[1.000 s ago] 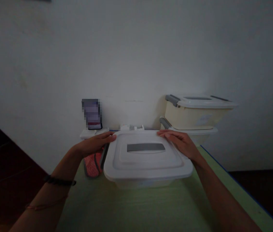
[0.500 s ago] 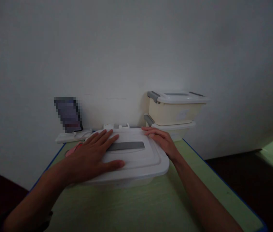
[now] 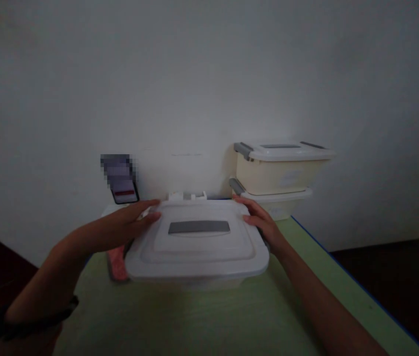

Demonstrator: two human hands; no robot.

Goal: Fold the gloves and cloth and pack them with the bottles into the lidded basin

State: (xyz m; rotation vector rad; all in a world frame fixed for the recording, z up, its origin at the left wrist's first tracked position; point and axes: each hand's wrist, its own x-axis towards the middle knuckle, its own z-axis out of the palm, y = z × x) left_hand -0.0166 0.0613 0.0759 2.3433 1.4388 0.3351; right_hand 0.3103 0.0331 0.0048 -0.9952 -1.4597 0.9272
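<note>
A storage box (image 3: pixel 194 264) with a white lid and a grey strip handle in the lid's middle sits on the green table. My left hand (image 3: pixel 137 220) is at the lid's far left corner, its thumb on top and its other fingers along the edge. At the right edge, my right hand (image 3: pixel 263 222) grips the rim with the thumb on top; its lower fingers are hidden behind the side. The lid lies flat on the box. A red-pink patterned item (image 3: pixel 118 264) lies beside the box's left side, partly covered by my left arm.
Two more lidded boxes (image 3: pixel 279 173) with grey latches are stacked at the back right against the wall. A phone (image 3: pixel 123 185) stands upright at the back left. Small white objects (image 3: pixel 187 196) lie behind the box. The table (image 3: pixel 180 321) has a blue edge.
My left hand has gone from lying flat across the lid to its far left corner, uncovering the handle. My right hand stays at the right edge. The whole view has shifted slightly.
</note>
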